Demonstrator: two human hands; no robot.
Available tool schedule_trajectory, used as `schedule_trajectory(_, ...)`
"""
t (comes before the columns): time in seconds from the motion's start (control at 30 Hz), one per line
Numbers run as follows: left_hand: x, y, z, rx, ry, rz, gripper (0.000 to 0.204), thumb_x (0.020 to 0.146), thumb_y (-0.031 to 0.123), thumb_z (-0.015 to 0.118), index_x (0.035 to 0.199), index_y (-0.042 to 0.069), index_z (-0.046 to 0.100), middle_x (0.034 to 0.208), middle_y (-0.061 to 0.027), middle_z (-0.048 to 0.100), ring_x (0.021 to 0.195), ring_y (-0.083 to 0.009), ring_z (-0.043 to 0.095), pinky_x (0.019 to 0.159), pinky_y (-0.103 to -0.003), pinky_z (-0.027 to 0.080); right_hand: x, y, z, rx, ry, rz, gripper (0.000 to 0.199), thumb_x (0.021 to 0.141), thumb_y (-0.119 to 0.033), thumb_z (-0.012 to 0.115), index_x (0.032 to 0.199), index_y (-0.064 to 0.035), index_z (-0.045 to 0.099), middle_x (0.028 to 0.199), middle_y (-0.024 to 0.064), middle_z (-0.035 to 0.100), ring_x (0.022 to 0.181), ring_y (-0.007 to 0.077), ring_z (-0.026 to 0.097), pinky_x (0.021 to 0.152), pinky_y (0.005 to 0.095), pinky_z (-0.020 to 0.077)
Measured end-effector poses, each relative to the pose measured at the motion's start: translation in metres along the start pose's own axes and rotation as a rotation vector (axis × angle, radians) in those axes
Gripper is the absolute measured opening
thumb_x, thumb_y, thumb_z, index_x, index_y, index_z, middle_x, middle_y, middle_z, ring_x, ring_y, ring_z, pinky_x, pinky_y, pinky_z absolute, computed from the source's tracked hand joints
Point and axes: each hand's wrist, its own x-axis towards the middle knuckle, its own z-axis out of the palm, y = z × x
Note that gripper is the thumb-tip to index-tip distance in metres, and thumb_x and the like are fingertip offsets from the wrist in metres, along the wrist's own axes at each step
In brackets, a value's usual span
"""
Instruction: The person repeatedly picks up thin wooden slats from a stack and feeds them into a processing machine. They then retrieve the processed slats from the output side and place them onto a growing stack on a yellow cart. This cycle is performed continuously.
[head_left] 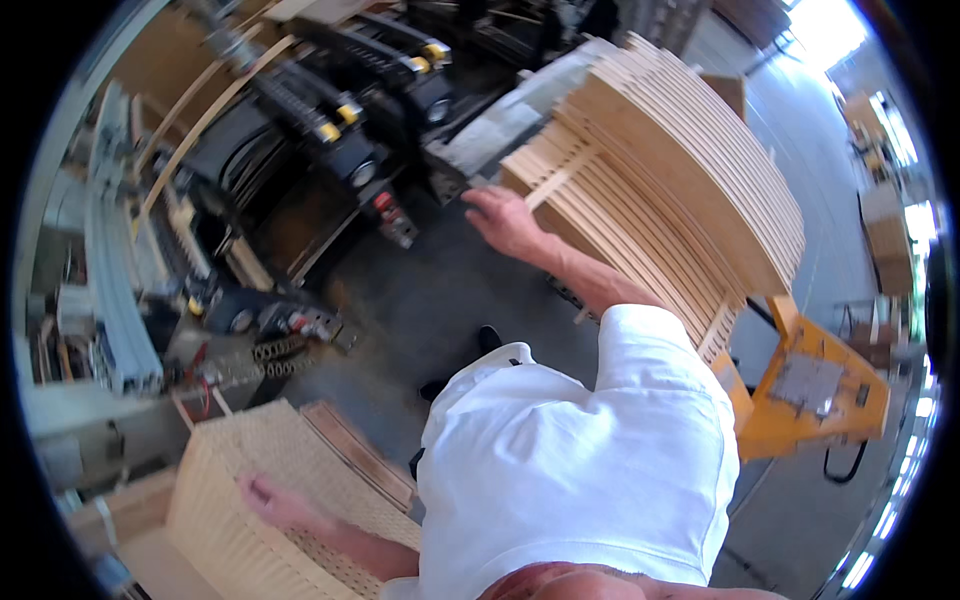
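My right hand (505, 222) is stretched forward with its fingers apart and nothing in it. It is close to the near left corner of a stack of curved wooden panels (690, 160), beside a pale wooden strip (562, 178) lying across the lower layers. Whether it touches the stack, I cannot tell. At the lower left my left hand (278, 505) hovers over or rests on a second stack of pale wooden pieces (235, 440), whose top looks dotted with small holes. Blur hides how its fingers are bent.
A dark machine with black arms and yellow-marked clamps (345, 110) stands ahead on the left. A yellow wheeled lift (815, 390) is at the right beside the panel stack. Grey metal rails (120, 250) run along the far left. Brown curved boards (355, 450) lie by the left stack.
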Motion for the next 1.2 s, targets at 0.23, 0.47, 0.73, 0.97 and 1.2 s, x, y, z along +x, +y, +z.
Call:
schedule_trajectory(0.23, -0.062, 0.159, 0.187, -0.478, -0.773, -0.029, 0.027, 0.096, 0.014, 0.061, 0.117, -0.001, 0.064, 0.106, -0.0096, 0.069, 0.09, -0.0156, 0.063, 0.081, -0.029, 0.052, -0.109, 0.134, -0.172, -0.779, 0.322, 0.388, 0.035, 0.077, -0.012, 0.067, 0.11, -0.0048, 0.062, 0.1, 0.0144, 0.064, 0.098, 0.0362, 0.06, 0.083, 0.0466, 0.0488)
schedule_trajectory(0.47, -0.069, 0.218, 0.239, -0.429, -0.993, 0.12, 0.025, 0.093, 0.011, 0.063, 0.115, -0.001, 0.066, 0.106, -0.0101, 0.069, 0.089, -0.0182, 0.065, 0.081, -0.03, 0.052, -0.189, 0.173, -0.202, -0.904, 0.238, 0.643, 0.036, 0.079, -0.006, 0.061, 0.114, -0.0044, 0.06, 0.115, 0.0175, 0.056, 0.112, 0.0396, 0.051, 0.091, 0.0479, 0.0484)
schedule_trajectory(0.73, -0.027, 0.193, 0.288, -0.414, -1.007, 0.122, 0.025, 0.092, 0.012, 0.065, 0.113, 0.0, 0.067, 0.101, -0.0101, 0.07, 0.086, -0.0175, 0.066, 0.079, -0.03, 0.052, -0.175, 0.175, -0.213, -0.838, 0.057, 0.769, 0.041, 0.077, -0.01, 0.068, 0.117, -0.0094, 0.06, 0.116, 0.0165, 0.057, 0.112, 0.0397, 0.051, 0.089, 0.0481, 0.0497)
schedule_trajectory(0.97, 0.02, 0.143, 0.383, -0.511, -1.19, 0.196, 0.026, 0.094, 0.014, 0.063, 0.114, -0.003, 0.066, 0.105, -0.0103, 0.07, 0.092, -0.0157, 0.064, 0.085, -0.03, 0.051, -0.17, 0.171, -0.201, -0.932, -0.114, 0.887, 0.02, 0.075, -0.022, 0.07, 0.088, -0.0065, 0.07, 0.084, 0.0174, 0.065, 0.083, 0.0383, 0.064, 0.076, 0.0499, 0.0524)
schedule_trajectory(1.2, 0.124, 0.12, 0.458, -0.343, -1.323, 0.212, 0.026, 0.091, 0.011, 0.063, 0.111, -0.005, 0.066, 0.1, -0.0133, 0.07, 0.09, -0.0212, 0.065, 0.083, -0.033, 0.052, -0.132, 0.137, -0.177, -0.895, -0.043, 0.963, 0.015, 0.082, -0.016, 0.063, 0.093, -0.0079, 0.069, 0.094, 0.0165, 0.069, 0.098, 0.0374, 0.063, 0.082, 0.0486, 0.0509)
